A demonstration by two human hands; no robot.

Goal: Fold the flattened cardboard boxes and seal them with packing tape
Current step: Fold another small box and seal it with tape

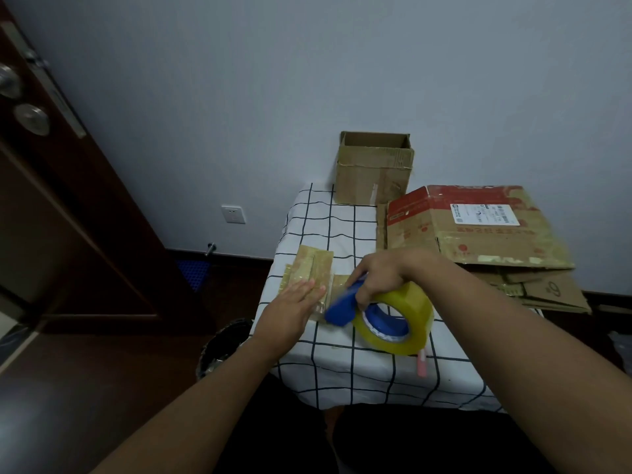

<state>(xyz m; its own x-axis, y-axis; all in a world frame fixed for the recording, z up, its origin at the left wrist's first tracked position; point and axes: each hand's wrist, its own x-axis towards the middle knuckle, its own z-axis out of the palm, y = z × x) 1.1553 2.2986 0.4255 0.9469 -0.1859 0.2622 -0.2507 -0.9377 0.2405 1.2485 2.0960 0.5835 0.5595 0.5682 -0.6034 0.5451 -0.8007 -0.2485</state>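
A small flat cardboard box (pixel 313 268), covered in tape, lies on the checked tablecloth near the table's left edge. My left hand (pixel 290 307) presses flat on its near end with straight fingers. My right hand (pixel 378 273) grips the blue tape dispenser (pixel 342 306), which carries a big roll of clear yellowish packing tape (pixel 400 323), right beside the small box. A folded open-topped box (pixel 374 167) stands at the back against the wall. Flattened boxes (pixel 478 230) are stacked at the right.
The table (pixel 342 381) has a white cloth with a dark grid. A pink pen-like item (pixel 421 366) lies near the front edge, partly under the tape roll. A dark bin (pixel 222 347) stands on the floor at the left, beside a wooden door (pixel 68 206).
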